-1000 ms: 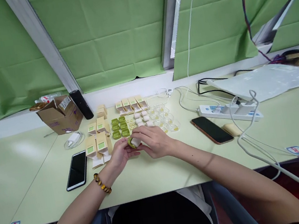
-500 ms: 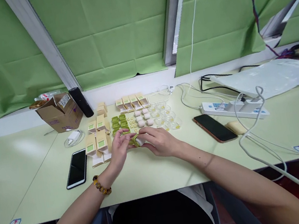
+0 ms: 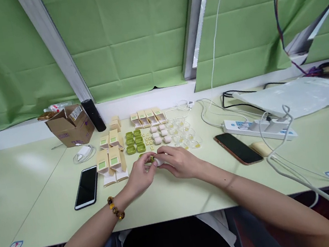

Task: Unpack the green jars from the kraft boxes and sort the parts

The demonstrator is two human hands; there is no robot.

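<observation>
My left hand and my right hand meet above the table's near middle. Between their fingertips is a small white rounded piece together with a green piece, mostly covered by the left fingers. Fingers of both hands are closed around this pair. Just beyond stand several small olive-green square cups in two columns. To their right lie tiny pale yellow pieces, then pale pinkish-white rounded pieces in rows. Clear plastic covers with yellow spots sit farther right.
Small cream cartons stand left of the cups, more behind. A black phone lies left, another phone right. At the right are a power strip and looping white cable; a cardboard box stands back left.
My left fingers, more spread before, have closed in around the green piece, which now shows less. The white piece stays between both hands. The view has shifted slightly.
</observation>
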